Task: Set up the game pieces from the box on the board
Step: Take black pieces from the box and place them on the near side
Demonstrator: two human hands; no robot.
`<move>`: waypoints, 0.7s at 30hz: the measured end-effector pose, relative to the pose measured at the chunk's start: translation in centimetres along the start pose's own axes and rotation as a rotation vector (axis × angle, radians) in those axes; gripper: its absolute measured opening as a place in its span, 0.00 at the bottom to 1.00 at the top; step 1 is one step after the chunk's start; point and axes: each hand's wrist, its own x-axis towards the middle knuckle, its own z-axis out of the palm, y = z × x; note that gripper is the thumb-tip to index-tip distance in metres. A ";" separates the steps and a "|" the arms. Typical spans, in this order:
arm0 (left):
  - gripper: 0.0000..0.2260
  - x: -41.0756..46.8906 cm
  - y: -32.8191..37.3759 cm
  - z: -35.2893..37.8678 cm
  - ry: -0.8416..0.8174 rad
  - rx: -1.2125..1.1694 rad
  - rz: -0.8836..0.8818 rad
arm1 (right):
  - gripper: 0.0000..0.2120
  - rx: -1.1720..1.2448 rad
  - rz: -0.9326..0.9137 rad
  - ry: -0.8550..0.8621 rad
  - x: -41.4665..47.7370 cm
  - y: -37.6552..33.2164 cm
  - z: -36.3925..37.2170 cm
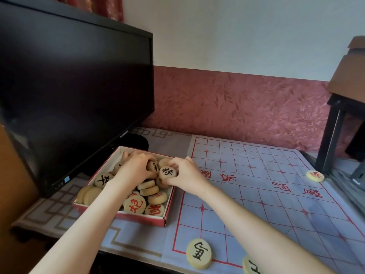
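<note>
Head view. Both hands down in the box (167, 209), at the left side of the worktop (353, 196), hard by the monitor (75, 99). Left hand (136, 169) curled over the heap, pinching the left disc (153, 166) between thumb and fingers. Right hand (183, 175) clamped on the right disc (167, 172), black mark up, toward the box's far right corner. Rest of the pieces (152, 191) piled loose in the box, some on edge, red and black mixed.

Likely trouble: two hands crowding one corner, hence bumped knuckles and a disc dropped back into the heap or flicked over the low wall onto the board (256, 194). Smooth round discs, held only at the rim, so easy to let slip. Light card box, not held down, apt to slide or tip under a dragging wrist. Thin creased board, apt to ruck under a forearm and shift the discs already set out. Wrong point also possible, given the jumble of colours.

Surface and room: pale blue board with red grid spread over most of the worktop, grey patterned border under the box. Near disc (199, 253), black-marked, by the near edge; cut disc (250, 265) beside it, clipped by the frame. Red disc (315, 176) toward the right edge, just by a dark stand (333, 125). Monitor dark, at the far left corner. Wall (237, 105) behind, red leaf pattern below, white above.
</note>
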 end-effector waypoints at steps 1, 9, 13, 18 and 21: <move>0.21 -0.1 0.1 0.0 0.046 -0.073 0.012 | 0.26 0.032 -0.015 0.014 -0.1 -0.1 -0.4; 0.22 -1.3 3.1 -0.9 0.139 -0.432 0.105 | 0.24 0.169 -0.020 0.023 -3.6 2.0 -6.3; 0.21 -1.9 6.3 -0.6 0.100 -0.512 0.126 | 0.23 0.163 0.049 0.036 -7.1 4.1 -8.9; 0.19 -3.4 10.7 0.5 0.056 -0.615 0.191 | 0.22 0.097 0.089 0.043 -13.5 6.8 -12.0; 0.20 -4.3 13.7 1.5 -0.002 -0.665 0.229 | 0.21 0.079 0.116 0.017 -17.9 8.4 -12.9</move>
